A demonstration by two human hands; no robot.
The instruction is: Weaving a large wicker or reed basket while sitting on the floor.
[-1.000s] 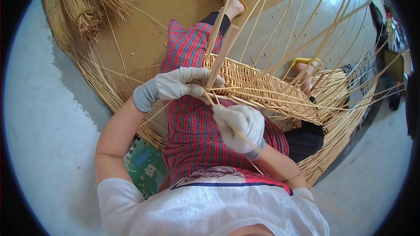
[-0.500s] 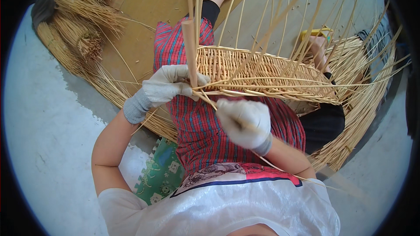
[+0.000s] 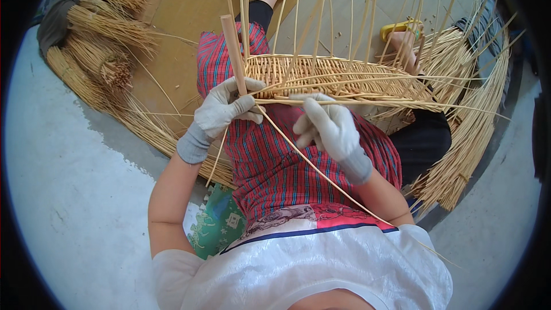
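The left hand, in a pale grey knitted work glove [image 3: 227,106], is clamped on the near left corner of a long, narrow basket of woven tan wicker [image 3: 321,72], its thumb and fingers closing around the foot of a thick, round, pale wooden stick [image 3: 232,51] that rises from that corner, leaning slightly left; the right hand, in a matching pale glove [image 3: 330,129], stands apart from it, just below the near rim, fingers loosely bent and the forefinger stretched to the rim — whether its fingertip presses on a cane there I cannot tell. The basket lies beyond both hands and stretches off to the right, with tall, thin, straw-coloured canes [image 3: 352,11] standing up out of it. From the left hand's grip a single slender, pale cane [image 3: 310,161] slants down to the right, passing below the right hand and across red, blue-striped checked cloth [image 3: 275,166] spread over the lap — it reaches the right forearm. Well beyond the left hand, to its left, lie tied bundles of thin tan canes [image 3: 103,23], while a broad sheaf of loose straw-coloured canes [image 3: 465,155] fans out to the right of the right hand, near the basket's far end
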